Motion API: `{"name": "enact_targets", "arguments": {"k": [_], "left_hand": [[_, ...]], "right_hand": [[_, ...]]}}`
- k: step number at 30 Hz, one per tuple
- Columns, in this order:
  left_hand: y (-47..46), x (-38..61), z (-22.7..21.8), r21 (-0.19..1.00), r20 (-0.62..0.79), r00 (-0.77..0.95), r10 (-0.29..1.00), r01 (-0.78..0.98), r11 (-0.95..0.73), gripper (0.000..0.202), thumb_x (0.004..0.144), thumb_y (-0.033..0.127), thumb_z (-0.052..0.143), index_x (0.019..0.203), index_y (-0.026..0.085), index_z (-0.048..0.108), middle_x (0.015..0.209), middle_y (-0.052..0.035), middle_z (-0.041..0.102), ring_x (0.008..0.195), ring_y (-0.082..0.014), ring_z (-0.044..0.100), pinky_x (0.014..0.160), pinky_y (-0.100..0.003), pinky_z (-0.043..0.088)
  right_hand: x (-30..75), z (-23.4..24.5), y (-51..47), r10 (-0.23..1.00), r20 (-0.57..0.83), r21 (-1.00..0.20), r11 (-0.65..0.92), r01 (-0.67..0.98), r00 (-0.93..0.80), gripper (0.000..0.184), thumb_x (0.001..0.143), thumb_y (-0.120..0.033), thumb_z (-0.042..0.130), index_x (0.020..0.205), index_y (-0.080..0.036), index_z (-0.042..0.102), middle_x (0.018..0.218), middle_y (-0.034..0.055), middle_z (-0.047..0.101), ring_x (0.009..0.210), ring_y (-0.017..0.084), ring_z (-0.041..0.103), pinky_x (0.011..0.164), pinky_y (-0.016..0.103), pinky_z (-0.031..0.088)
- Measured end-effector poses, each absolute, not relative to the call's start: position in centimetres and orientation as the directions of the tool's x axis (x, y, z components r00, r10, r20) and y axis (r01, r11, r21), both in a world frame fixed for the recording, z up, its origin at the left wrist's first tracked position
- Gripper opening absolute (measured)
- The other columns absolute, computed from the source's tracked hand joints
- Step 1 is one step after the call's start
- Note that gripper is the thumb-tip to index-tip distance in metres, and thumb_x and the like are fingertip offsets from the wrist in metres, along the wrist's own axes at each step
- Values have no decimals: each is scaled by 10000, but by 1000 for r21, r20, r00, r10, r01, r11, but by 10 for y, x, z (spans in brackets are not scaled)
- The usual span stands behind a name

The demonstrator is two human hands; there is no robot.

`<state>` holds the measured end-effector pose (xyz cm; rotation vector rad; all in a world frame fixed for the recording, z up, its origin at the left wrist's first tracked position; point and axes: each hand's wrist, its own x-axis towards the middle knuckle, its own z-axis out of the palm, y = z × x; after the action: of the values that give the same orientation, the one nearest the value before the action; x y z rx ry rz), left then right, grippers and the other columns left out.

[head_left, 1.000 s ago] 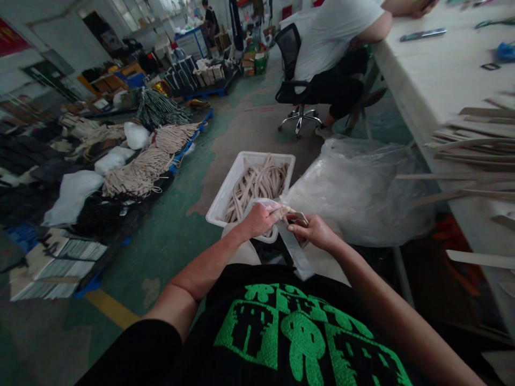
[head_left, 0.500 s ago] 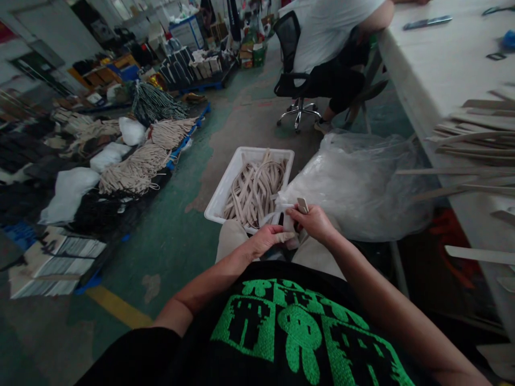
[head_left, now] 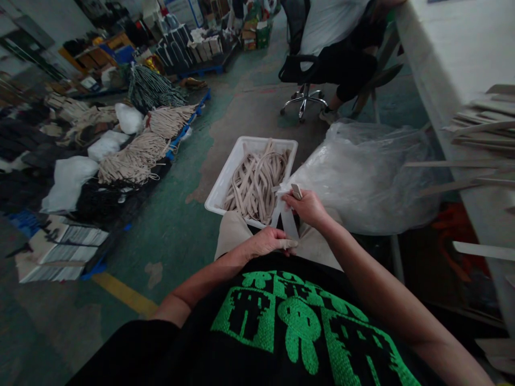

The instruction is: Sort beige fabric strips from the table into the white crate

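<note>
My right hand (head_left: 309, 208) is closed in a pinch over my lap. A short flat beige strap end (head_left: 296, 191) sticks up from its fingers. Lower and to the left, my left hand (head_left: 269, 240) pinches the lower end of a whitish plastic strip (head_left: 288, 221). The strip runs taut up to my right hand, and a pale wrap covers one left finger. Just beyond my knees stands a white plastic bin (head_left: 219, 190) holding a tangle of beige straps (head_left: 257, 179). A large clear plastic bag (head_left: 370, 177) bulges to the right, its gathered corner near my right hand.
A white table (head_left: 438, 64) runs along the right, with beige strips (head_left: 483, 123) jutting over its edge. Ahead, a person (head_left: 338, 32) sits on a black swivel chair (head_left: 300, 69). Pallets with bundled cords (head_left: 132, 158) and white sacks (head_left: 72, 179) line the left.
My hands have drawn apart, the right upward and the left slightly down, so more of the whitish strip shows between them. The view has tipped slightly down.
</note>
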<state>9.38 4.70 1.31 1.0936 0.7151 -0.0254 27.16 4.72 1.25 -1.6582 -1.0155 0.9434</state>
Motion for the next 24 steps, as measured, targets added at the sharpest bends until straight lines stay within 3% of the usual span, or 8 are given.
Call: {"name": "enact_targets", "arguments": {"k": [2, 5, 10, 14, 19, 21, 24], "left_hand": [[52, 93, 10, 822, -523, 769, 368, 341, 456, 409, 596, 510, 868, 703, 130, 763, 680, -56, 709, 597, -118, 575, 631, -243, 426], [66, 91, 6, 834, -484, 687, 542, 173, 524, 478, 486, 529, 915, 696, 129, 758, 647, -49, 694, 573, -121, 571, 625, -256, 441], [85, 91, 10, 871, -303, 555, 775, -168, 461, 445, 476, 486, 941, 715, 154, 767, 700, -44, 716, 669, -142, 624, 715, -274, 489], [80, 95, 15, 862, -245, 601, 761, -225, 455, 408, 606, 495, 889, 837, 171, 796, 858, -64, 753, 777, -159, 667, 765, -268, 505], [64, 96, 9, 878, -341, 710, 616, 6, 479, 496, 695, 517, 819, 1020, 145, 779, 832, -70, 748, 459, -90, 533, 464, -231, 393], [65, 95, 6, 881, -364, 659, 658, 15, 472, 473, 688, 511, 823, 975, 138, 777, 805, -66, 742, 475, -97, 541, 460, -228, 389], [77, 95, 3, 873, -350, 499, 793, -133, 469, 383, 610, 440, 886, 822, 148, 758, 757, -40, 727, 644, -130, 633, 606, -226, 473]], "right_hand": [[271, 14, 46, 912, -146, -957, -228, 180, 383, 288, 783, -447, 649, 677, -181, 618, 577, -15, 602, 471, 95, 485, 417, 202, 434], [272, 14, 36, 886, -262, -947, -312, 74, 382, 281, 791, -454, 675, 739, -181, 633, 661, 6, 663, 532, 112, 533, 423, 200, 472], [264, 9, 5, 891, -454, -891, -454, -23, -8, 345, 743, -490, 744, 809, -157, 685, 702, 37, 702, 538, 103, 546, 433, 186, 469], [248, 7, -7, 874, -462, -882, -471, -31, -152, 380, 702, -514, 764, 805, -156, 688, 698, 33, 699, 568, 115, 567, 444, 192, 472], [237, 7, -4, 883, -429, -896, -443, -34, -188, 443, 708, -578, 748, 765, -146, 666, 683, 30, 688, 536, 104, 555, 448, 199, 477], [236, 8, -3, 889, -403, -908, -417, -23, -220, 445, 740, -584, 718, 816, -150, 663, 699, 18, 691, 495, 93, 538, 455, 210, 479], [238, 10, -8, 906, -369, -929, -362, 72, -206, 394, 834, -545, 623, 920, -162, 654, 757, 11, 705, 453, 84, 531, 453, 214, 448]]}}
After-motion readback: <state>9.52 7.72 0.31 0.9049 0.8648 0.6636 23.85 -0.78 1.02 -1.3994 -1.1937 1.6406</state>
